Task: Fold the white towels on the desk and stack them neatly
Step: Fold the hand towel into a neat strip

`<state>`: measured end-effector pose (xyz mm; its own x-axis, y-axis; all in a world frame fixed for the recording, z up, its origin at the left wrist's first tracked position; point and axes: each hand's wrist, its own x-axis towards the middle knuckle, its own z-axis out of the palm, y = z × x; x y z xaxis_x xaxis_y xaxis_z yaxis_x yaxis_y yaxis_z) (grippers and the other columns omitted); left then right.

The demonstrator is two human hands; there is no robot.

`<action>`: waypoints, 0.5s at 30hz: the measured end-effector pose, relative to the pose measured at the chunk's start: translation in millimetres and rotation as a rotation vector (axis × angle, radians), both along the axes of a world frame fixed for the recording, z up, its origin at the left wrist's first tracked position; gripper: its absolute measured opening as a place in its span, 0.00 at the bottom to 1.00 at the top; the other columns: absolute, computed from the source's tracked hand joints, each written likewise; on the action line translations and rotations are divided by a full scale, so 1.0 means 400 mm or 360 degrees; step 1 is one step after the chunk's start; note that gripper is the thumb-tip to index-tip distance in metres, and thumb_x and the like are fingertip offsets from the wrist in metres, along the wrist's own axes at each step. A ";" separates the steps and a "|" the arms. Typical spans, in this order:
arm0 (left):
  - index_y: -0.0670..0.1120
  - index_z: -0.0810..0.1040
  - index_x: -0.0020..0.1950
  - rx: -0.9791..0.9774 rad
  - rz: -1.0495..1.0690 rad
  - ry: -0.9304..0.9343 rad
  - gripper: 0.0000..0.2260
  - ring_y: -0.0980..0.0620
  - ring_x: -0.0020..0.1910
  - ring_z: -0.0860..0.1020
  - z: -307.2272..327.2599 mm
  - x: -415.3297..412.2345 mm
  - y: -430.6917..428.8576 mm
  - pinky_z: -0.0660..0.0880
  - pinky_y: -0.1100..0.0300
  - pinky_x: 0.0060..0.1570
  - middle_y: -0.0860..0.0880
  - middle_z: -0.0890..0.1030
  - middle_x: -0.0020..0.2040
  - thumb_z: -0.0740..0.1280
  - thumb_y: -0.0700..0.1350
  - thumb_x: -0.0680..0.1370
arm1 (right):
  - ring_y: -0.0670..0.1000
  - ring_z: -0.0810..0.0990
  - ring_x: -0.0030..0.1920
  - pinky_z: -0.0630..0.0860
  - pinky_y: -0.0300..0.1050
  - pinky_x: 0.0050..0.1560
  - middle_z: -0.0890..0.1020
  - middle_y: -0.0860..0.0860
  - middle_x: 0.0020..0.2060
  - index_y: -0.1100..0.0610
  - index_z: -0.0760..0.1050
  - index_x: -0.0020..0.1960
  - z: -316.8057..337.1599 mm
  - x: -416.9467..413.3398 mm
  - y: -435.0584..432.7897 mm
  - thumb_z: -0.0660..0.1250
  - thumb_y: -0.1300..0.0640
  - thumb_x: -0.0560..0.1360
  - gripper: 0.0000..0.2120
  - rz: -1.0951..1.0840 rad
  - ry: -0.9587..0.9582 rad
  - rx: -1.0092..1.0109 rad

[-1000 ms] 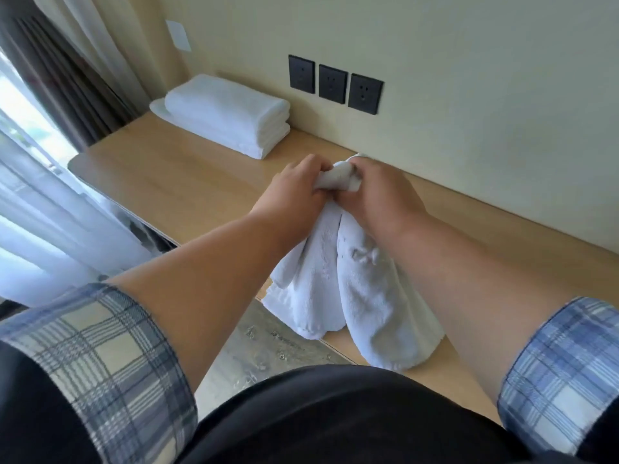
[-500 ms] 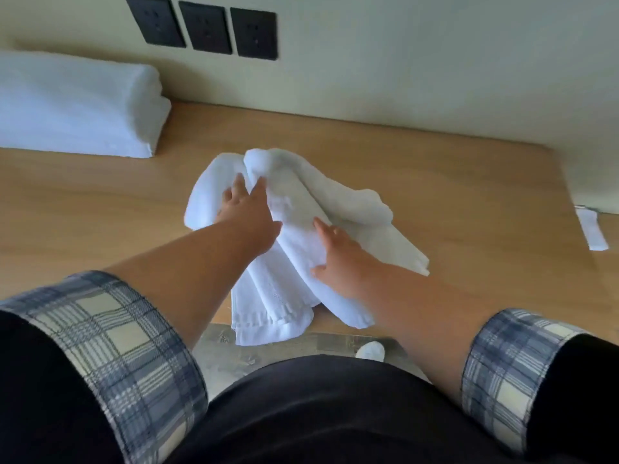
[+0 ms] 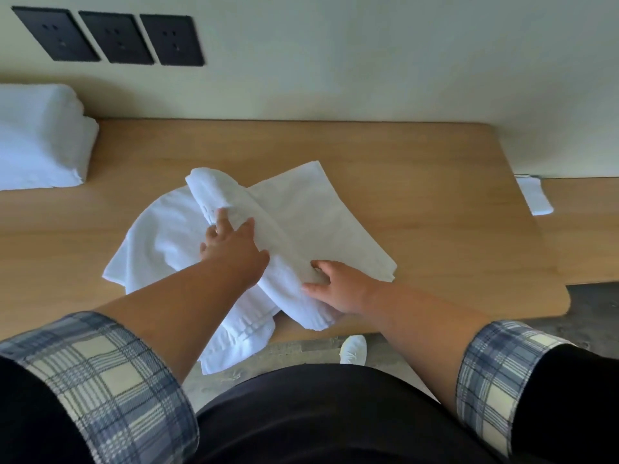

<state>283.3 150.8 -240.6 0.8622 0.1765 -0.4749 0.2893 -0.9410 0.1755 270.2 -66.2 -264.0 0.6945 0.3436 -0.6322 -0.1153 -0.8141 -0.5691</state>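
Note:
A loose white towel (image 3: 301, 216) lies crumpled on the wooden desk (image 3: 435, 182). Its right part is spread flat, a raised fold runs down its middle, and its near end hangs over the desk's front edge. My left hand (image 3: 234, 252) rests on the raised fold with its fingers straight. My right hand (image 3: 338, 286) lies on the fold's near end, thumb and fingers curled into the cloth. A stack of folded white towels (image 3: 40, 139) sits at the far left of the desk against the wall.
Three black wall sockets (image 3: 110, 36) are above the desk at the left. A small white folded cloth (image 3: 534, 195) lies on a lower surface to the right. The desk's rounded right corner (image 3: 566, 303) ends above a dark floor. My white shoe (image 3: 353, 349) shows below the front edge.
The towel went from held up bunched in both hands to lying on the desk. Its right part has been spread flat. The view has swung right and down.

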 end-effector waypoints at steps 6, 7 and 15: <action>0.55 0.60 0.78 -0.0045 -0.0439 -0.0403 0.26 0.45 0.76 0.57 0.003 0.007 -0.120 0.54 0.49 0.74 0.48 0.61 0.78 0.60 0.55 0.81 | 0.56 0.75 0.66 0.72 0.50 0.66 0.77 0.54 0.66 0.53 0.71 0.71 -0.019 0.134 -0.113 0.68 0.45 0.76 0.26 -0.0609 -0.0454 -0.0162; 0.55 0.62 0.77 -0.0114 -0.0466 -0.0393 0.24 0.45 0.74 0.62 -0.001 0.013 -0.149 0.59 0.50 0.72 0.49 0.66 0.75 0.60 0.54 0.81 | 0.56 0.77 0.63 0.74 0.49 0.63 0.78 0.53 0.63 0.53 0.72 0.70 -0.025 0.161 -0.132 0.69 0.46 0.75 0.25 -0.0658 -0.0408 -0.0193; 0.55 0.66 0.73 -0.0277 -0.0502 0.0133 0.24 0.46 0.63 0.73 -0.067 0.072 -0.365 0.73 0.49 0.61 0.49 0.73 0.66 0.65 0.56 0.79 | 0.54 0.80 0.49 0.77 0.49 0.49 0.81 0.51 0.51 0.52 0.70 0.62 -0.082 0.258 -0.214 0.72 0.45 0.71 0.25 -0.0544 0.0115 -0.0207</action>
